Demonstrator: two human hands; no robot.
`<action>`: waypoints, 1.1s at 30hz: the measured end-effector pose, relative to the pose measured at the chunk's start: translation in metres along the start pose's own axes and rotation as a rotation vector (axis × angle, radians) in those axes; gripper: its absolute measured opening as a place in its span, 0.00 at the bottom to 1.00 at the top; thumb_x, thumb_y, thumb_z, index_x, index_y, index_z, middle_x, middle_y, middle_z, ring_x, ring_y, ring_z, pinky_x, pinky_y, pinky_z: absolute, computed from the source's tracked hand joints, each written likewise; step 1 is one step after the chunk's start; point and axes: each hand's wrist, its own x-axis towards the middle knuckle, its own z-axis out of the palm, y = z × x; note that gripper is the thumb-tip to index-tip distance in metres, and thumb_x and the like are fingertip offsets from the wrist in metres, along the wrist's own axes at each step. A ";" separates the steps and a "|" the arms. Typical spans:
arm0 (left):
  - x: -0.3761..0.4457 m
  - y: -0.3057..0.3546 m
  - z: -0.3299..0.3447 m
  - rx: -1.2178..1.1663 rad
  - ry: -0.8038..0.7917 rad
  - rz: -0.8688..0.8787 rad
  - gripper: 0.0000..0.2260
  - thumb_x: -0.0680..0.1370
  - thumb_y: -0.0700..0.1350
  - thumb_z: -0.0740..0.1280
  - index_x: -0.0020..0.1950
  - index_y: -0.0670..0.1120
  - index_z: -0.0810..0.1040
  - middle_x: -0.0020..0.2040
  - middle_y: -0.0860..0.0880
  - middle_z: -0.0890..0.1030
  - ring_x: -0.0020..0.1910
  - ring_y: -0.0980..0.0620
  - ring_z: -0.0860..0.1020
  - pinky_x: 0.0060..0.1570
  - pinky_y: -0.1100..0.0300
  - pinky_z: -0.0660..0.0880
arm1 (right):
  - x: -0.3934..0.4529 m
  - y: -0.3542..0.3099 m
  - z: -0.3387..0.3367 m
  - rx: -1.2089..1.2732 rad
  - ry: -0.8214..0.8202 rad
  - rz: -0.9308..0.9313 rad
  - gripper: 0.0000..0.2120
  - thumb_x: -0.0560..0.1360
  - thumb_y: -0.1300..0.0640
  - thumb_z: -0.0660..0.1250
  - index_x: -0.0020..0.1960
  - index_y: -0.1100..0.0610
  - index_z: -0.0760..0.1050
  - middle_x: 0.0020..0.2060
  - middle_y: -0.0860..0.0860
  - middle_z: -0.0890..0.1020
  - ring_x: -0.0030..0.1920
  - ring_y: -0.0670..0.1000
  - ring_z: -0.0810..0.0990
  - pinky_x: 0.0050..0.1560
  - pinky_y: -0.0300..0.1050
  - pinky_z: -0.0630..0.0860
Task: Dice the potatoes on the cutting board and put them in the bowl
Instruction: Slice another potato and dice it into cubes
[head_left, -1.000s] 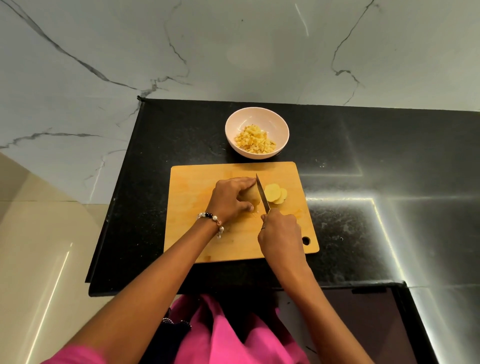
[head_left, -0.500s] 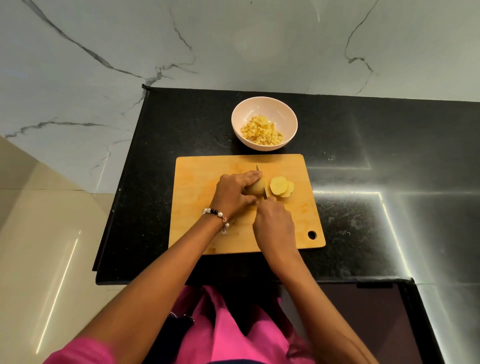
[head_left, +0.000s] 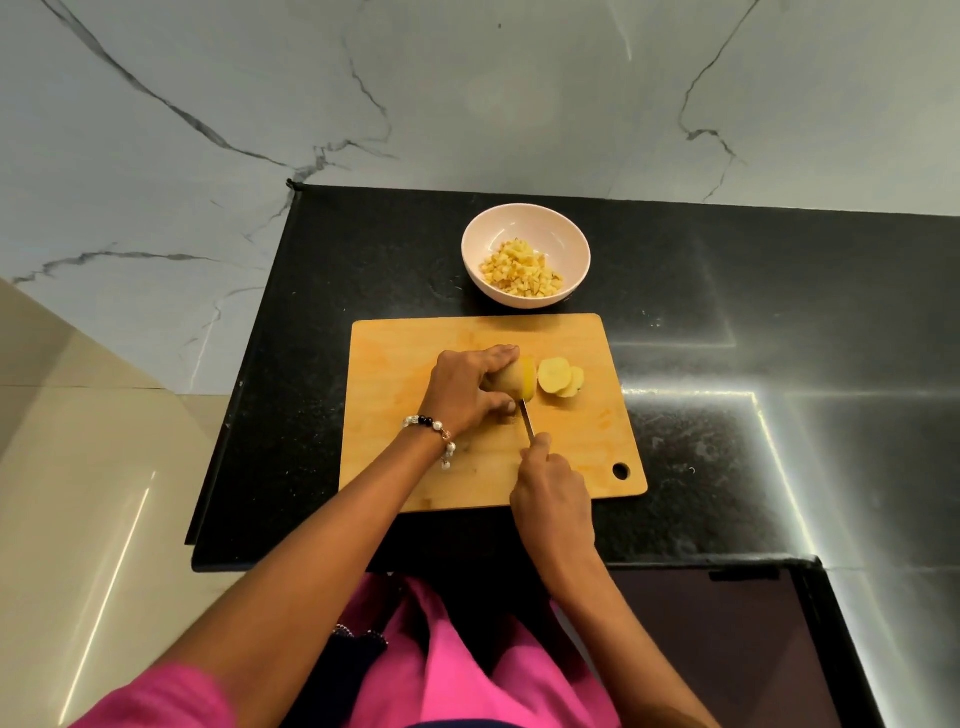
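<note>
Bright pink short-sleeved top (head_left: 457, 670), the sleeve edge showing on the left upper arm; forearms bare. Dark navy fabric panel with small beaded trim (head_left: 343, 654) just left of the pink top's front folds. White pearl-bead bracelet with one black bead (head_left: 434, 428) on left wrist, short beaded strand dangling from it.

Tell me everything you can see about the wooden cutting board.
The cutting board is a pale, yellowish wooden rectangle with rounded corners and a round hole near its right front corner. It lies flat on the black counter, just in front of the bowl. On it sit a potato, held by the left hand, and cut slices. The right hand holds a knife above it.
</note>
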 end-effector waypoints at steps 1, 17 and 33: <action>0.000 0.001 -0.001 -0.001 0.000 -0.007 0.31 0.63 0.42 0.79 0.64 0.45 0.75 0.64 0.49 0.75 0.64 0.56 0.73 0.61 0.73 0.61 | -0.004 0.005 0.002 -0.003 0.003 -0.005 0.18 0.82 0.59 0.49 0.69 0.65 0.62 0.47 0.60 0.79 0.45 0.63 0.79 0.36 0.49 0.63; 0.001 0.002 -0.003 -0.044 -0.003 -0.040 0.31 0.62 0.43 0.80 0.64 0.46 0.76 0.63 0.49 0.77 0.63 0.57 0.73 0.61 0.74 0.61 | 0.048 0.063 -0.026 0.113 0.064 0.046 0.12 0.81 0.54 0.56 0.55 0.61 0.72 0.40 0.63 0.79 0.42 0.66 0.78 0.37 0.53 0.70; -0.002 -0.001 -0.001 -0.070 0.023 -0.056 0.35 0.62 0.46 0.79 0.67 0.45 0.72 0.65 0.47 0.76 0.63 0.52 0.73 0.61 0.68 0.65 | 0.036 0.045 -0.057 1.430 -0.199 0.448 0.11 0.81 0.57 0.59 0.54 0.64 0.75 0.29 0.56 0.77 0.23 0.48 0.67 0.20 0.36 0.61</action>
